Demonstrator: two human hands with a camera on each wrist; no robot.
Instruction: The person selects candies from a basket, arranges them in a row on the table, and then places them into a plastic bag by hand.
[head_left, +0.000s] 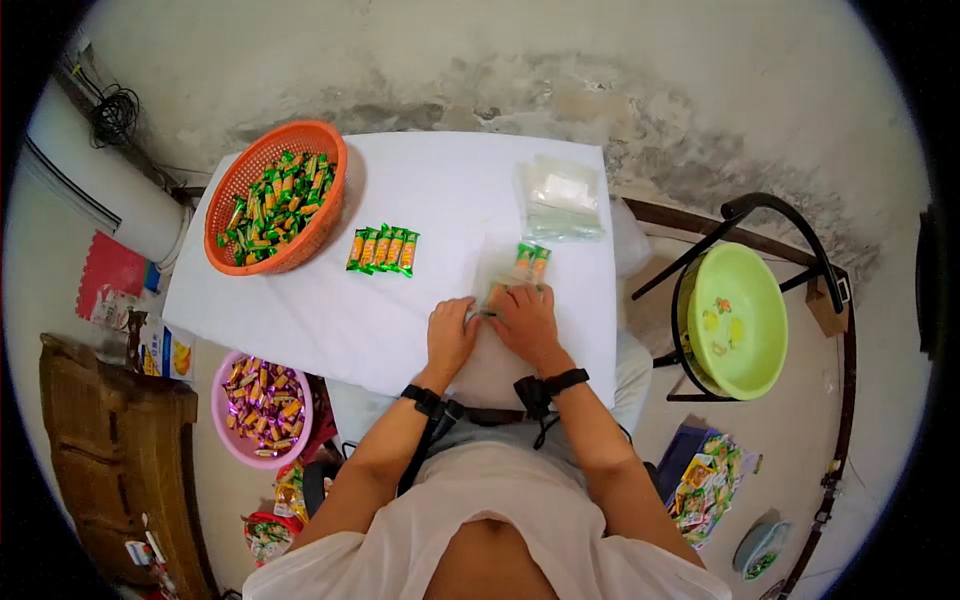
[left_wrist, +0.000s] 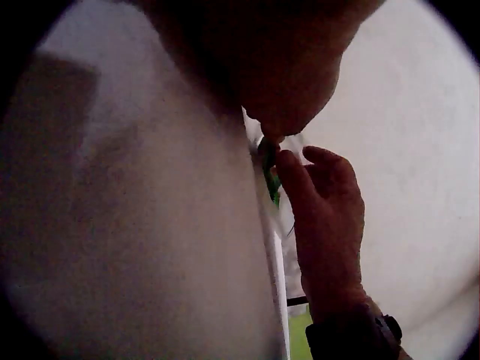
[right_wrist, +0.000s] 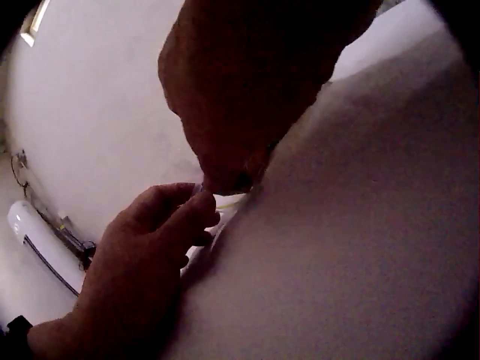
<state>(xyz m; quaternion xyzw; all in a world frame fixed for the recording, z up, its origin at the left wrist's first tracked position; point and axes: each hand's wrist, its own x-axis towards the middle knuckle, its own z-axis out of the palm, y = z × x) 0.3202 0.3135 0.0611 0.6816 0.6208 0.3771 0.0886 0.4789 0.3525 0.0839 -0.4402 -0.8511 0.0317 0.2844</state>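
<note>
At the near part of the white table, my left hand (head_left: 452, 335) pinches the near edge of a clear plastic bag (head_left: 492, 262) between thumb and fingers. My right hand (head_left: 527, 325) holds the same bag close beside it, fingers curled over its near end. A pale green-and-orange snack bar (head_left: 495, 292) shows through the plastic by the right fingertips. Just beyond that hand lie brighter wrapped snack bars (head_left: 531, 262). In the left wrist view, green wrapping (left_wrist: 270, 169) shows at the fingertips of both hands. The right wrist view shows the left hand (right_wrist: 142, 251) with thumb and forefinger together.
A row of several snack bars (head_left: 383, 250) lies left of the bag. An orange basket (head_left: 335, 205) full of them stands far left. Flat plastic bags (head_left: 562, 200) are stacked at the back right. A pink basin (head_left: 222, 440) and green basin (head_left: 755, 320) flank the table.
</note>
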